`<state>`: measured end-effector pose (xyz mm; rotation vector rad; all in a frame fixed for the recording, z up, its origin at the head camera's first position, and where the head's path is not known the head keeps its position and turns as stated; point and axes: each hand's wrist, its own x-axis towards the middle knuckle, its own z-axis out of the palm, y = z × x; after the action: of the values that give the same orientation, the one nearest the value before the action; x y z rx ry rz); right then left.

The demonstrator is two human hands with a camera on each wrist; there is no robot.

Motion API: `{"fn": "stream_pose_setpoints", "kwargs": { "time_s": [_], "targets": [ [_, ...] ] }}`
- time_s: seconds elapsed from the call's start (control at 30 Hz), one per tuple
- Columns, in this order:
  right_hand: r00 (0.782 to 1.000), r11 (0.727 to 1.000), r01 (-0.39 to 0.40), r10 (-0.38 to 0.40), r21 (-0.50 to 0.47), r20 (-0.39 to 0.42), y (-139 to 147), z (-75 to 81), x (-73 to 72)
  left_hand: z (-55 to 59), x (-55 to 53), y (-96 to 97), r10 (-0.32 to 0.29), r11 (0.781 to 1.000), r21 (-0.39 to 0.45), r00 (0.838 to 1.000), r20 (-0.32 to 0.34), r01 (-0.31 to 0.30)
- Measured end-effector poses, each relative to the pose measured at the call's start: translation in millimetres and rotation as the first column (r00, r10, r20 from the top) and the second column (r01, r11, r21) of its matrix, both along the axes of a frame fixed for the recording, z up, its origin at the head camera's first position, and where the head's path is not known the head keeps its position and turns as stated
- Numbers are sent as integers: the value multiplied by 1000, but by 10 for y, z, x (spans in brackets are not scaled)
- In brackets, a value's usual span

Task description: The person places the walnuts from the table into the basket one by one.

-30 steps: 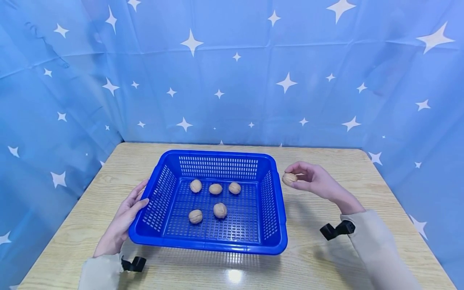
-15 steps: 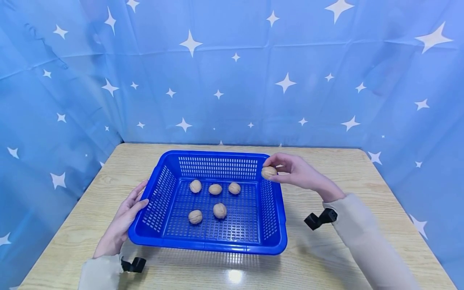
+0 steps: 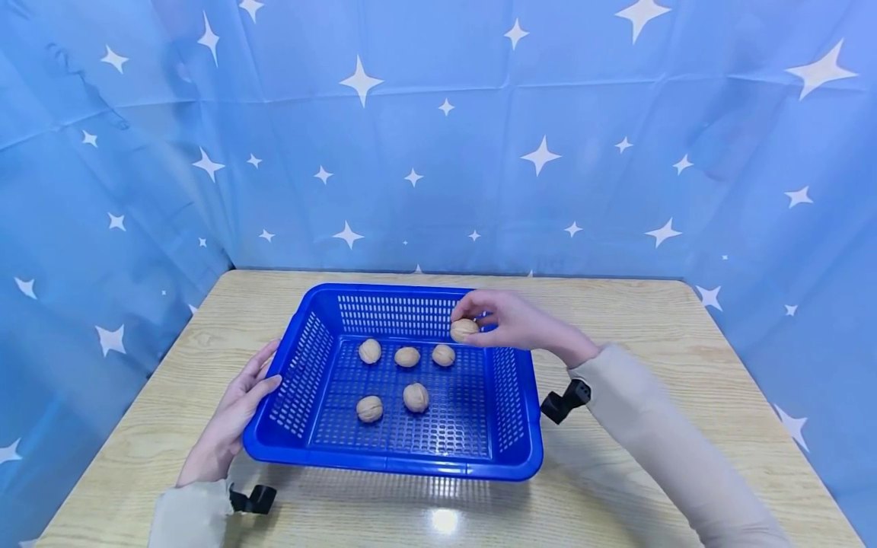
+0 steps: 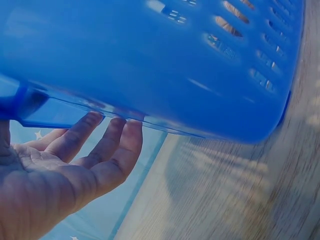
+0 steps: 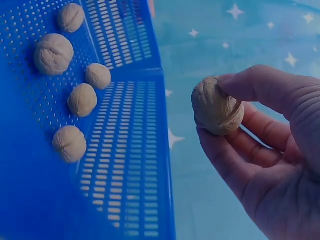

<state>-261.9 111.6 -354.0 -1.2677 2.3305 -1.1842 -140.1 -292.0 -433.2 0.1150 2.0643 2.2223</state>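
Note:
A blue plastic basket (image 3: 393, 464) with slotted walls stands on the table, and several walnuts (image 3: 416, 397) lie apart on its floor. At its left side my left hand (image 3: 229, 411) grips the rim, thumb on top. In the left wrist view the fingers (image 4: 112, 145) press against the outer side below the rim. My right hand (image 3: 514, 323) is over the basket's back right part, pinching another walnut (image 3: 464, 330) between thumb and fingers. The right wrist view shows this held walnut (image 5: 215, 106) up close, raised above the ones lying inside.
The light wooden table (image 3: 651, 342) carries the basket and reaches back to a blue curtain (image 3: 438, 190) with white stars. Black camera mounts sit at both wrists, the right one (image 3: 566, 401) just beside the basket's right rim.
My right hand has moved left with its walnut, from outside the basket's right rim to over its inside. The left hand, the basket and the walnuts in it stay put.

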Motion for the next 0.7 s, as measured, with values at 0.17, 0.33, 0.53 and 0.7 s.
{"fn": "stream_pose_setpoints", "kwargs": {
  "time_s": [0.17, 0.33, 0.53, 0.7],
  "targets": [
    [999, 999, -28, 28, 25, -30, -170, -18, -19, 0, -1, 2, 3, 1000, 1, 1000, 9, -3],
    [998, 995, -61, 64, 84, -28, -316, -64, -30, -3, -10, -1, 2, 1000, 5, 1000, 11, -2],
    [995, 985, -99, 101, 143, -6, -475, -134, -65, -9, -13, -7, 11, 1000, -9, 1000, 14, -11],
    [992, 978, -122, 124, 168, 0, -628, -165, -78, -6, -12, -5, 14, 1000, -18, 1000, 13, -14]
  ]
}}
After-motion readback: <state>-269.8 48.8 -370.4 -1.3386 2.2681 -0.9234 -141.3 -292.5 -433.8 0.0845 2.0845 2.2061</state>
